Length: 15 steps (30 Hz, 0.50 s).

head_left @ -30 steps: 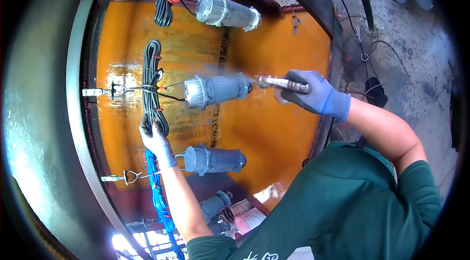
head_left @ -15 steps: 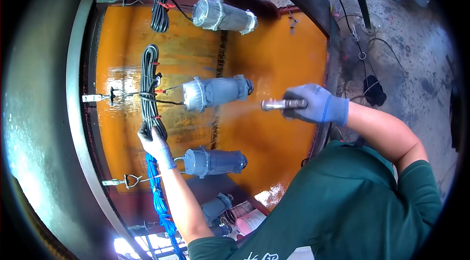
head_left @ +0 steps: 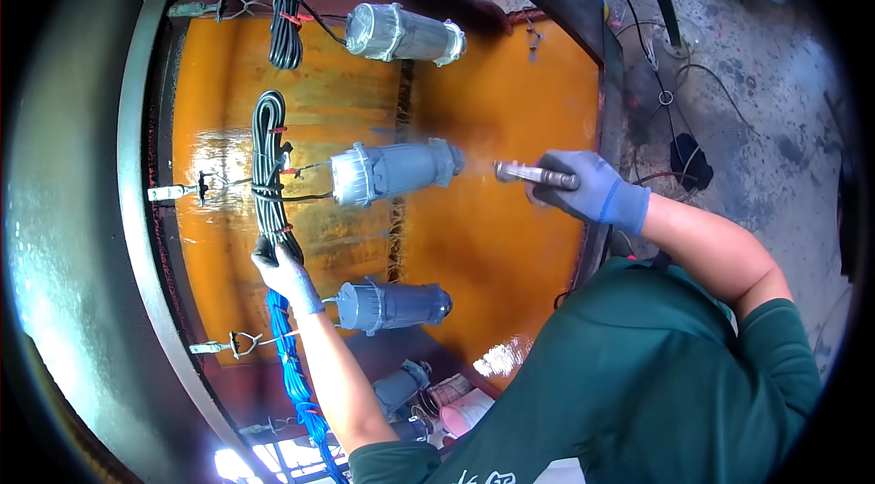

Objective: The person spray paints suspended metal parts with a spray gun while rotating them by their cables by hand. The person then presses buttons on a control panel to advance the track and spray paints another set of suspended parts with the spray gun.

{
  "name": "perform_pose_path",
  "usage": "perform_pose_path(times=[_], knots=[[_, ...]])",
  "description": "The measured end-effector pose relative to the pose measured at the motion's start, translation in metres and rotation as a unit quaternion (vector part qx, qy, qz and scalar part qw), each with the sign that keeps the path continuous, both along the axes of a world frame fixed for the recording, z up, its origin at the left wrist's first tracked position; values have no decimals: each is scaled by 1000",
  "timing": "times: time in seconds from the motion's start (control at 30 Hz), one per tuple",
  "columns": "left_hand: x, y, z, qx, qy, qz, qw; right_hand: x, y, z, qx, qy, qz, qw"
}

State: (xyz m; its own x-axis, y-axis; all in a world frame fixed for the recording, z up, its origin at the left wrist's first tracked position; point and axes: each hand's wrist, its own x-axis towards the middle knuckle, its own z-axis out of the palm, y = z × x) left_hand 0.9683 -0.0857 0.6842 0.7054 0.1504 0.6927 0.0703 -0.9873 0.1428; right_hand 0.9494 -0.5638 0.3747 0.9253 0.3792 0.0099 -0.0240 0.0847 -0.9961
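Note:
My gloved right hand (head_left: 592, 190) is closed around a metal spray gun (head_left: 527, 173), its nozzle pointing left. A faint mist shows between the nozzle and the right end of the middle pump (head_left: 392, 170), a grey cylinder with a ribbed, bolted collar. The gun stays a short gap away from that pump. With my gloved left hand (head_left: 286, 274) I grip the lower end of a coiled black cable (head_left: 269, 147) that is joined to the middle pump. A blue cable bundle (head_left: 290, 365) hangs just below this hand.
Similar grey pumps hang above (head_left: 406, 34) and below (head_left: 394, 305) the middle one, each on a hook along a metal rail (head_left: 137, 119). Behind them stands an orange-coated booth wall (head_left: 510, 110). A pink bucket (head_left: 467, 413) is at the bottom; hoses lie on the concrete floor (head_left: 756, 110).
The spray gun has tilted, its nozzle now level with the middle pump's right end instead of below it. The mist has moved up with it. My left hand keeps its grip on the cable.

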Motion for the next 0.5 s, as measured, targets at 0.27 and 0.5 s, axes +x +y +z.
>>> perform_pose_path(times=[0.27, 0.5], knots=[[-2, 28, 4, 23, 7, 37, 999, 4, 8, -14, 11, 20, -8, 1000], [-1, 41, 10, 56, 21, 62, 996, 3, 12, -21, -59, -83, 63, 993]])
